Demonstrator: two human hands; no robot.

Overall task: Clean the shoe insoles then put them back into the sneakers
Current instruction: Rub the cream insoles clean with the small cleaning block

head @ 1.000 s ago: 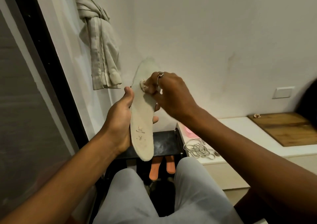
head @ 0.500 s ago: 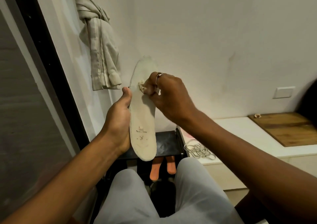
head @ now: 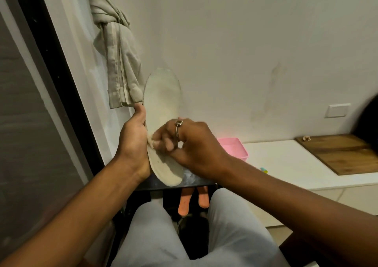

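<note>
A cream-white shoe insole [head: 162, 97] stands nearly upright in front of me, toe end up. My left hand [head: 134, 142] grips its left edge around the middle, thumb up along the side. My right hand [head: 188, 144], a ring on one finger, pinches a small pale wad of cloth or tissue [head: 151, 142] and presses it on the insole's lower half. The wad is mostly hidden by my fingers. No sneakers are in view.
A knotted beige curtain [head: 116, 52] hangs at the left by a dark window frame. A pink tub [head: 235, 148] and a wooden board [head: 343, 152] lie on the white ledge [head: 286, 164]. Below is a black stool top [head: 196, 179], two orange handles [head: 184, 202], and my grey-trousered knees.
My right hand has slid the wad down from the upper part of the insole to its lower half. The insole and left hand shifted slightly lower; the pink tub is now uncovered.
</note>
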